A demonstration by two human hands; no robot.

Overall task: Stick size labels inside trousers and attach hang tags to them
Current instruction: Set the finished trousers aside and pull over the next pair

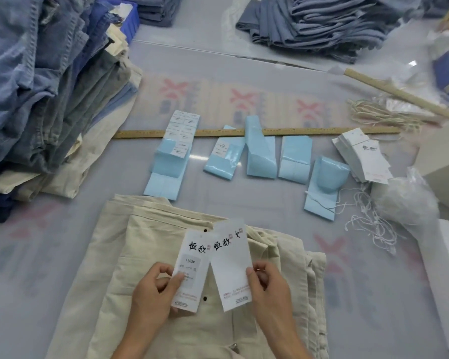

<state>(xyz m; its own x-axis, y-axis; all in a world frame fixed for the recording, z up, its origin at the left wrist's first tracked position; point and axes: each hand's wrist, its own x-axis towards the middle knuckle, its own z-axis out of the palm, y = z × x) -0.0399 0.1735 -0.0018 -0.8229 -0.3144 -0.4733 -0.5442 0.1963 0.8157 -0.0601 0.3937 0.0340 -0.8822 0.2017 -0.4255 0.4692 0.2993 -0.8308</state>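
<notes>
— Where are our hang tags right now?

— One in each hand, held over the cream trousers (145,255) folded on the table (36,268). Our left hand (153,288) pinches the stickered tag (189,270) at its edge; our right hand (267,281) pinches the plain tag (231,263) the same way.

— Why side by side?

— Probably so we can compare or pair them before stringing; the punched holes sit at the top.

— And the supplies?

— We keep them within reach: blue label strips (259,154) beyond the trousers, spare tags (363,156) and loose white strings (373,224) to the right, and the denim pile (49,86) waiting on the left.
</notes>
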